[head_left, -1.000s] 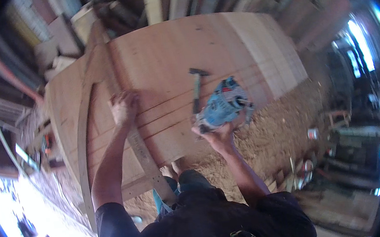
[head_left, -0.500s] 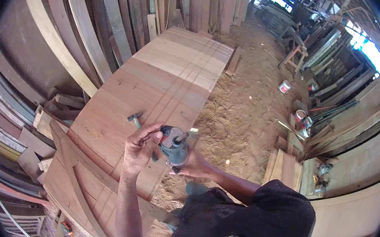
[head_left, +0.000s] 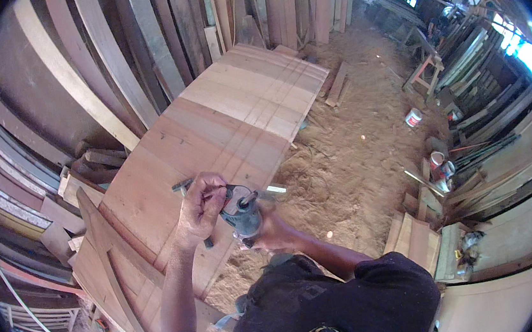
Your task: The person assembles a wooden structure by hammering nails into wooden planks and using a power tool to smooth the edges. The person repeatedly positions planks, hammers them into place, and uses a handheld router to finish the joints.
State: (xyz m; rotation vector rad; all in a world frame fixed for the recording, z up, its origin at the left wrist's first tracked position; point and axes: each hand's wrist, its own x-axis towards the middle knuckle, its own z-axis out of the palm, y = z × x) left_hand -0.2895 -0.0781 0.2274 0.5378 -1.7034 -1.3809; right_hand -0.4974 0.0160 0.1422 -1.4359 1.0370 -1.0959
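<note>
My right hand is wrapped round the body of a teal handheld power tool, which looks like a router. Its flat face with a metal spindle tilts up toward me. Beside the tool's dark upper edge, my left hand has its thumb and fingers pinched together. Whatever is between those fingertips is too small to make out. Behind the left hand a hammer lies on the broad wooden panel, its handle partly covered. A curved wooden piece rests on the panel's near left part.
Tall planks lean along the wall at the left and back. Sawdust covers the floor on the right. A white and red bucket and stacked timber stand farther right. A short board lies beside the panel's far end.
The view has shifted slightly. My right hand still grips the power tool, which is turned a little. The left fingers have curled in tighter by the tool's edge.
</note>
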